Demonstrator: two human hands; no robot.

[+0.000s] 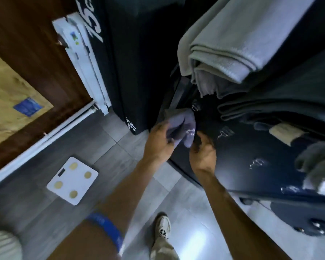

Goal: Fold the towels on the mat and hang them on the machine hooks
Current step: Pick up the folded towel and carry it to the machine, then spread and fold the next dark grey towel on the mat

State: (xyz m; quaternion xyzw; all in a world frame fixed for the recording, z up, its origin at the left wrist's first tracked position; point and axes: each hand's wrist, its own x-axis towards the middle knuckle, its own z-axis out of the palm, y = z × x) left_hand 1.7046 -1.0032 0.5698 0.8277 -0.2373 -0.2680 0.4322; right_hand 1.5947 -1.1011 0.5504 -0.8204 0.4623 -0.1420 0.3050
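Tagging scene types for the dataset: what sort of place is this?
Likely a gym or fitness studio: a white body scale on the tiled floor, a dark machine panel with metal hooks, and folded towels hung on it.

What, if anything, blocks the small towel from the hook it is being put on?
Nothing visible does. The left hand holds the small towel right at the hook, and the right hand sits just beside it.

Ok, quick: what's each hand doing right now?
Left hand: closed on the small towel at the machine panel.
Right hand: beside the towel, fingers curled; grip cannot be told.
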